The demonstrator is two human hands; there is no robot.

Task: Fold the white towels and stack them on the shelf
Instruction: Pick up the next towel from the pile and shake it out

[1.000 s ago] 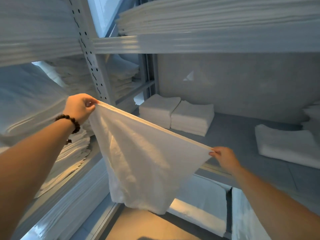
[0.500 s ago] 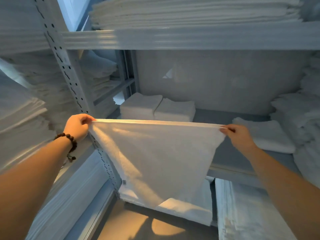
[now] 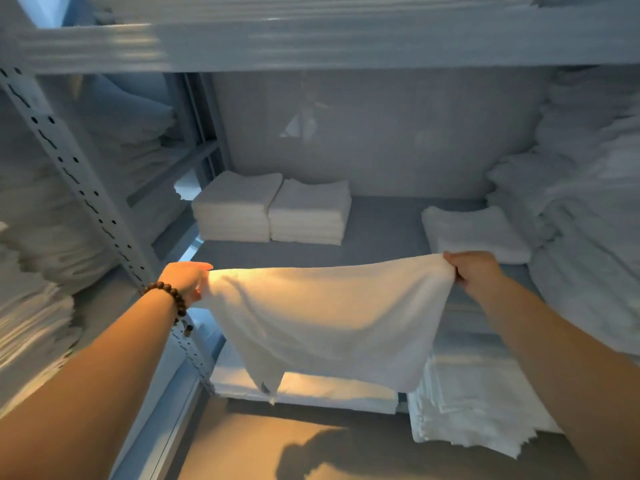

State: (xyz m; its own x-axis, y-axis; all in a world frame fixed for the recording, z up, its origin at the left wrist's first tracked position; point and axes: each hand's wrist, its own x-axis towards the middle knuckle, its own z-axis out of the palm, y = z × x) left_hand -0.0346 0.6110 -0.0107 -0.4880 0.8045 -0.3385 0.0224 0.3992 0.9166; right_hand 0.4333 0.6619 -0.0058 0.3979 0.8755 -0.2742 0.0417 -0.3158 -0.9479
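Note:
A white towel [image 3: 325, 323] hangs spread between my two hands in front of the grey shelf [image 3: 381, 230]. My left hand [image 3: 185, 280], with a bead bracelet on its wrist, pinches the towel's upper left corner. My right hand [image 3: 474, 271] grips the upper right corner. The top edge runs roughly level, sagging slightly, and the cloth droops below the shelf's front edge. Two neat stacks of folded towels [image 3: 270, 209] stand side by side at the back left of the shelf. One more folded towel [image 3: 474, 233] lies at the right, just behind my right hand.
A perforated metal upright [image 3: 76, 181] stands at the left, close to my left hand. Piles of white linen fill the left bay [image 3: 41, 237] and the right side [image 3: 588, 209]. Another shelf beam [image 3: 311, 43] runs overhead. More linen [image 3: 478, 403] lies on the level below.
Both hands have carried the towel forward toward the shelf. The top edge went from slanted to level and has slackened a little. My right hand has risen and moved to the right.

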